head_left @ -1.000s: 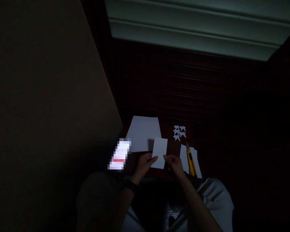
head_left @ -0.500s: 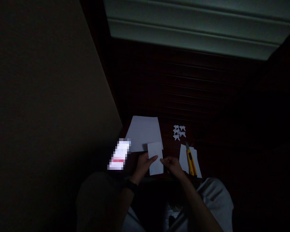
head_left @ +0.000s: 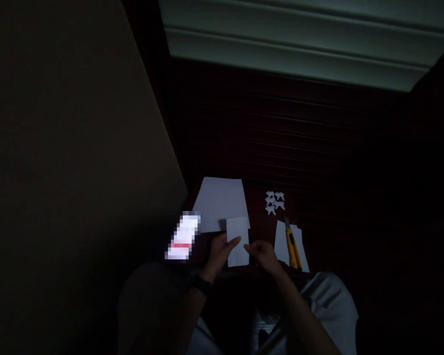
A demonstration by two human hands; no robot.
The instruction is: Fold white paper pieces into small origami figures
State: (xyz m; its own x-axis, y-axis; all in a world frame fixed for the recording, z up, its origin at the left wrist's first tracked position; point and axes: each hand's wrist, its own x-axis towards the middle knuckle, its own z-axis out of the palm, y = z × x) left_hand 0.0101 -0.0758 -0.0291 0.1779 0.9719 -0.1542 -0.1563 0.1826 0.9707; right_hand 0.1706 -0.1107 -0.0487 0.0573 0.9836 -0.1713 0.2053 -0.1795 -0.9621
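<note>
Both hands sit low in the middle of the frame, near each other but apart. The left hand (head_left: 220, 249) is a little left of centre, its thumb stretched to the right and pressed against the fingers in a pinch. The right hand (head_left: 263, 255) is just right of it, knuckles up and fingers curled; it seems pinched too, though the dim light hides the fingertips. The left forearm (head_left: 187, 315) runs to the lower left, the right forearm (head_left: 299, 315) to the lower right.
</note>
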